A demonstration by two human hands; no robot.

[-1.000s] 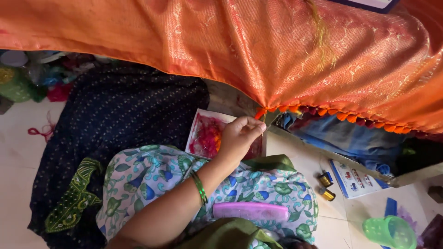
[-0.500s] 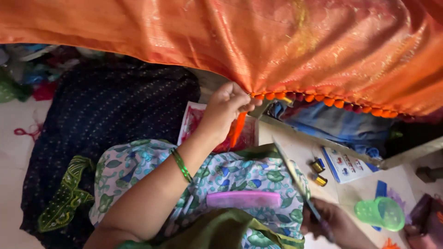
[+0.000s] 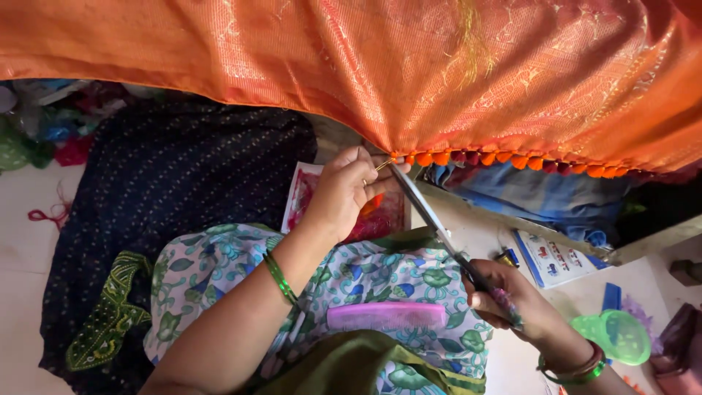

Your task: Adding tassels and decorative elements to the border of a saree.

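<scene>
Under the head camera, an orange cloth (image 3: 453, 66) hangs across the top of the view, its lower hem trimmed with a row of small orange and red tassels (image 3: 512, 158). The left hand (image 3: 349, 192) pinches the hem at the left end of that row, fingers closed on the edge and a short thread. The right hand (image 3: 512, 303) is clenched around the handles of a pair of scissors (image 3: 431, 219), whose long blades run up and leftward so that the tips meet the hem just beside the left fingers.

As a judgement of progress: the tassels to the right of the blades look finished and evenly set, and the blade tips sit at the end of the row, so the trimming of a thread there looks to be in hand but not done. I cannot tell whether the blades are closed on the thread. The hem left of the left hand carries no tassels.

Lower in the same view, a pink comb (image 3: 386, 316) lies on the flowered fabric over the person's lap. A dark dotted cloth (image 3: 168, 183) spreads on the floor to the left, a blue cloth (image 3: 526, 194) sits under the tassels, and a green lid (image 3: 618, 335) lies near the right wrist.
</scene>
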